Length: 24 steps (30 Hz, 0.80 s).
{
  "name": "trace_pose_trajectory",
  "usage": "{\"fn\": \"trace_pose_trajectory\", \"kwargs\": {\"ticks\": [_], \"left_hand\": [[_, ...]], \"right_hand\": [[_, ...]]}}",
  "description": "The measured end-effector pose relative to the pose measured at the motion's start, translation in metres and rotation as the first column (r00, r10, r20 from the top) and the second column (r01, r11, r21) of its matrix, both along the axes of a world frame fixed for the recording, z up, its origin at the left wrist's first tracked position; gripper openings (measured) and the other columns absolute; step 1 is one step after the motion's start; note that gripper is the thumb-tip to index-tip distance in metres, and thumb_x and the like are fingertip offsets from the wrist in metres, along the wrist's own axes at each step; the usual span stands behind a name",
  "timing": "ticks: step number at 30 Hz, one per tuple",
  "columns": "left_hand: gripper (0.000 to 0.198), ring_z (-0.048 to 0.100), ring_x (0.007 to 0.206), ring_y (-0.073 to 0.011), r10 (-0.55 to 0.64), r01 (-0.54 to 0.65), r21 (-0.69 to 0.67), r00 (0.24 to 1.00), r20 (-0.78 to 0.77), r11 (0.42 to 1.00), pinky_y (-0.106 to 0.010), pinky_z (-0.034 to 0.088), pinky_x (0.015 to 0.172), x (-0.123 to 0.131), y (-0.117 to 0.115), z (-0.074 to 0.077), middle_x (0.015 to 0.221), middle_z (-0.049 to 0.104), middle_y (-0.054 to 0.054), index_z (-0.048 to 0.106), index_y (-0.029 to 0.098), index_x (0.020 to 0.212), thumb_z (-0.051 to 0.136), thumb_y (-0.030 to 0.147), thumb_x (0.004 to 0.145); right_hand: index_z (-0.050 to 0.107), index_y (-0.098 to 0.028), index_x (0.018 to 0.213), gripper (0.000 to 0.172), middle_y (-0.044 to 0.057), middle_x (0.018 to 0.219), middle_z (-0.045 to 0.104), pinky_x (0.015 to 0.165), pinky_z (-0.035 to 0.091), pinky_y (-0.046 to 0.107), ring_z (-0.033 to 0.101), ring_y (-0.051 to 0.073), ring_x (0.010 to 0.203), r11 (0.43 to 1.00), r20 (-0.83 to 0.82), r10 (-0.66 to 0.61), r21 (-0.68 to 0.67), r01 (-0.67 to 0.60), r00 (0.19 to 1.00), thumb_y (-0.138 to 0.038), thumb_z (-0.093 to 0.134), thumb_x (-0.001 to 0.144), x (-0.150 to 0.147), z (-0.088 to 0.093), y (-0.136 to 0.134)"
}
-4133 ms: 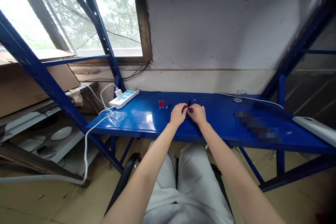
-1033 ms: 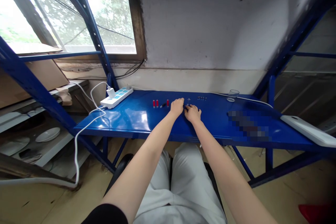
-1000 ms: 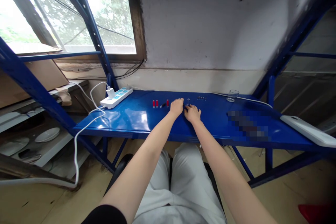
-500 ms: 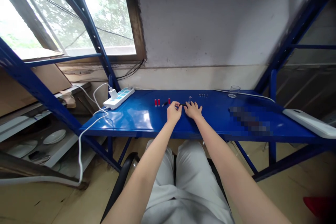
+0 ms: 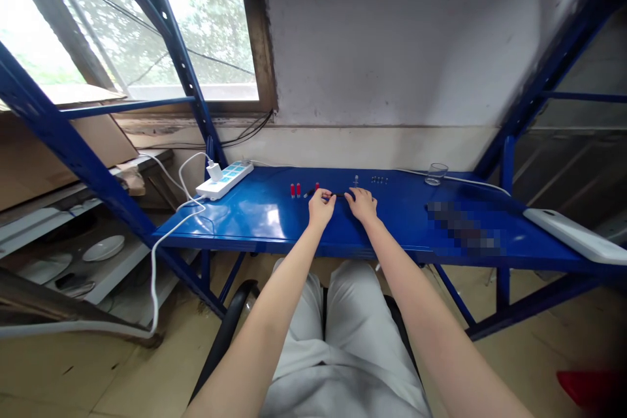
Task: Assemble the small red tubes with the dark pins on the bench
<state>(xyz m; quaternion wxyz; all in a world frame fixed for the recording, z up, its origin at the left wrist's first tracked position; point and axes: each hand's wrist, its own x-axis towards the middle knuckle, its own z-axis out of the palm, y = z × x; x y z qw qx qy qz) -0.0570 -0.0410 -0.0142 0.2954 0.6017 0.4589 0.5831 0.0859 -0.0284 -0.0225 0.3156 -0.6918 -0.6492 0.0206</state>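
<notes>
Both my hands rest on the blue metal shelf [image 5: 274,222] in front of me. My left hand [image 5: 321,206] has its fingers curled, with the tips on the left end of a thin black piece [image 5: 337,194]. My right hand [image 5: 363,202] is just to the right, its fingertips pinched at the piece's other end. The piece lies low on the shelf between the two hands. Two small red pieces [image 5: 295,190] stand left of my left hand. A third red piece [image 5: 317,186] stands just beyond its fingers.
A small clear part [image 5: 356,179] and a row of tiny dark parts [image 5: 378,179] lie beyond my right hand. A glass [image 5: 435,174] stands at the back right, a white power strip [image 5: 225,179] at the back left, and a white device [image 5: 573,241] at the far right.
My left hand has drawn back from the far red pieces towards me, leaving a third red piece standing. Both hands have closed in on the thin black piece. The camera has shifted slightly.
</notes>
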Motion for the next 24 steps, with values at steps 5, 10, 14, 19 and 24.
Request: {"fn": "trace_pose_trajectory", "kwargs": {"ticks": [5,10,14,19,24], "left_hand": [[0.014,0.048,0.054,-0.0067,-0.036,0.036,0.002,0.999,0.036,0.999,-0.021,0.042,0.056,-0.0009,0.0012,-0.0013,0.076,0.059,-0.001,0.056,0.016,0.08,0.061,0.027,0.071],[0.018,0.051,0.056,-0.0074,-0.094,0.096,-0.028,0.992,0.081,0.995,-0.021,0.043,0.055,-0.0015,0.0052,-0.005,0.077,0.06,-0.003,0.057,0.016,0.082,0.061,0.031,0.072],[0.019,0.053,0.055,-0.0076,-0.111,0.119,-0.051,0.984,0.14,0.992,-0.021,0.044,0.055,-0.0009,0.006,-0.0034,0.074,0.06,-0.002,0.056,0.015,0.08,0.063,0.03,0.071],[0.018,0.054,0.049,-0.0064,-0.105,0.126,-0.074,0.966,0.234,0.989,-0.021,0.044,0.053,-0.0011,0.0035,0.0022,0.072,0.06,-0.001,0.054,0.014,0.08,0.063,0.027,0.071],[0.018,0.057,0.047,-0.0077,-0.093,0.12,-0.093,0.964,0.25,0.988,-0.021,0.043,0.053,-0.0024,0.0027,0.0033,0.071,0.061,-0.001,0.054,0.014,0.08,0.063,0.026,0.071]], "right_hand": [[0.055,-0.018,0.088,0.027,0.01,0.084,0.061,0.074,0.041,0.036,0.053,0.022,0.082,0.937,-0.2,0.072,0.349,0.003,0.977,-0.038,0.038,0.085,0.0052,0.0046,-0.0076],[0.047,-0.02,0.091,0.023,0.003,0.072,0.057,0.068,0.042,0.029,0.055,0.016,0.069,0.89,-0.462,0.225,0.456,0.012,0.858,-0.041,0.037,0.085,0.0064,0.0058,-0.0087],[0.042,-0.021,0.091,0.025,0.0,0.064,0.054,0.063,0.042,0.027,0.054,0.014,0.062,0.914,-0.628,0.299,0.405,-0.026,0.718,-0.045,0.04,0.084,0.0053,0.0067,-0.0068],[0.045,-0.021,0.083,0.031,0.001,0.065,0.057,0.06,0.042,0.027,0.053,0.012,0.06,0.923,-0.743,0.354,0.375,-0.084,0.568,-0.051,0.049,0.076,0.0025,0.0104,-0.0062],[0.054,-0.018,0.074,0.035,0.001,0.063,0.059,0.052,0.037,0.024,0.048,0.01,0.053,0.929,-0.824,0.369,0.316,-0.19,0.431,-0.05,0.063,0.064,0.0012,0.0092,-0.0035]]}}
